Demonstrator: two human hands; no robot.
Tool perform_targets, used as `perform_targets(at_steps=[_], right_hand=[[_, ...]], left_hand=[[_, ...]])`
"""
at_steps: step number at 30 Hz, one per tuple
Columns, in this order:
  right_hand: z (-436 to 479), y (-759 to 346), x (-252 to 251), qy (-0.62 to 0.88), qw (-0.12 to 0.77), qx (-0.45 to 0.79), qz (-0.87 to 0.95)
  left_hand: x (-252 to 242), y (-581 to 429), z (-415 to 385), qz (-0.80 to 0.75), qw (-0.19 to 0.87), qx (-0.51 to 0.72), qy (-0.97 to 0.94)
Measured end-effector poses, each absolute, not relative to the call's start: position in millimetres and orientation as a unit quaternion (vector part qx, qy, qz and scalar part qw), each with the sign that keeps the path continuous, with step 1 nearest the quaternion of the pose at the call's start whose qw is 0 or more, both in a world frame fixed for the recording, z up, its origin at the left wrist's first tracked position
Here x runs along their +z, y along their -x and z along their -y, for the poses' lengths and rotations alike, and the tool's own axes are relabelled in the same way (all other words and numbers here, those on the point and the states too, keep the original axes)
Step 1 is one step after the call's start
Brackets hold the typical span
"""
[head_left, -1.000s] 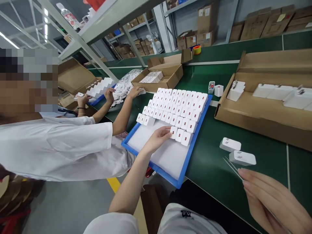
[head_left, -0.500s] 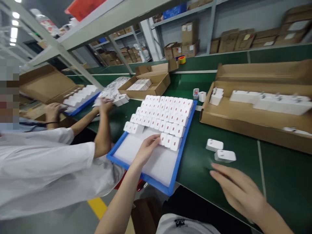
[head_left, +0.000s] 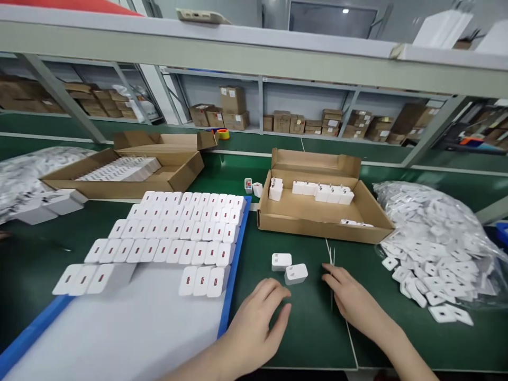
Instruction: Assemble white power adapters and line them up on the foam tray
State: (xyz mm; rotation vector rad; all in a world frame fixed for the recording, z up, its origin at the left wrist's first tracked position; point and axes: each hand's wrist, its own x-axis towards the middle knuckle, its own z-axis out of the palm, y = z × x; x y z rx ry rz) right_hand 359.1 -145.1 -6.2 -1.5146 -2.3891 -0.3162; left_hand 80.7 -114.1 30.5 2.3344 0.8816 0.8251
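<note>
My left hand (head_left: 257, 323) is open, with curved fingers and the thumb held apart. It is over the green table just in front of two white charger housings (head_left: 296, 273). To their right, my right hand (head_left: 357, 301) has its fingers round thin metal tweezers (head_left: 332, 259), whose two slim ends point away from me. At left, a white tray with a blue rim (head_left: 234, 280) holds rows of white charger housings (head_left: 170, 251) with small reddish slots facing me. A group of three housings (head_left: 201, 280) sits at the front right of these rows.
An open carton (head_left: 305, 225) with white housings stands behind my right hand. At right lies a clear bag of small white plates (head_left: 440, 259). Another open carton (head_left: 159, 182) and a plastic-wrapped heap (head_left: 35, 169) are at back left. A shelf beam (head_left: 238, 47) crosses above.
The view has turned right. My left hand has left the housings in the tray and come to the table by the two loose ones. My right hand now has the tweezers.
</note>
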Motion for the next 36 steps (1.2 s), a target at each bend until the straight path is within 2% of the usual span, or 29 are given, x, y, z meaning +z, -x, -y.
perform_targets(at_steps=[4, 9, 13, 17, 24, 29, 33, 36], right_hand=[[116, -373, 31, 0.599, 0.118, -0.034, 0.791], [-21, -398, 84, 0.701, 0.079, -0.041, 0.707], [-110, -406, 79, 0.734, 0.012, -0.029, 0.678], [-141, -409, 62, 0.749, -0.021, -0.034, 0.662], [-140, -417, 49, 0.757, -0.03, -0.04, 0.651], [-124, -409, 68, 0.749, 0.039, -0.015, 0.662], [-63, -400, 99, 0.713, 0.127, 0.036, 0.689], [7, -385, 110, 0.642, 0.146, 0.128, 0.741]], left_hand=[[6, -78, 104, -0.321, 0.278, 0.289, -0.858], [6, -75, 100, -0.335, 0.282, 0.308, -0.845], [-3, -76, 97, -0.296, 0.23, 0.358, -0.855], [-14, -76, 93, -0.267, 0.181, 0.395, -0.86], [6, -71, 98, -0.286, 0.218, 0.354, -0.863], [11, -69, 101, -0.303, 0.228, 0.332, -0.864], [9, -70, 100, -0.33, 0.234, 0.313, -0.86], [7, -72, 100, -0.322, 0.246, 0.305, -0.862]])
